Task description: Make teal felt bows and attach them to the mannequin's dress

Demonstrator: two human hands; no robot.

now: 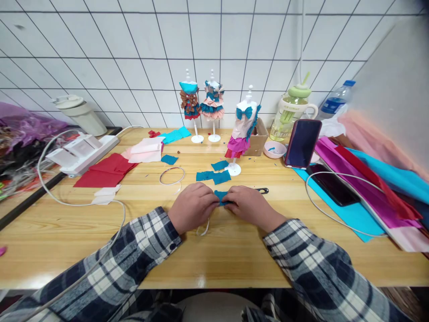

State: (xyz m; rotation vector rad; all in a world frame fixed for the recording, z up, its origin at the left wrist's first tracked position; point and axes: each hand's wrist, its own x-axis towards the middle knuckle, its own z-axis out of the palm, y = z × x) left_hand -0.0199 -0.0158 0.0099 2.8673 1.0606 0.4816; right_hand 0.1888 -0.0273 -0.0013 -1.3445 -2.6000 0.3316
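Between my two hands a small teal piece of crepe paper [220, 197] is pinched just above the table. My left hand [195, 205] grips its left end, and my right hand [254, 206] has closed on the right end. A thin white strip [203, 229] hangs or lies below my left hand. Just beyond my hands lie more teal pieces [221, 177]. Behind these stands a mini dress form [241, 129] in a white, teal and magenta paper dress. The black handle [263, 191] of a tool sticks out past my right hand; its other end is hidden.
Two more dressed forms [189, 100] stand near the tiled wall. A wire ring [172, 175] and red paper [105, 170] lie left, beside a power strip [89, 154]. On the right are a propped phone [303, 143], a jug [291, 114], coloured sheets [365, 179] and a looping white cable [330, 217].
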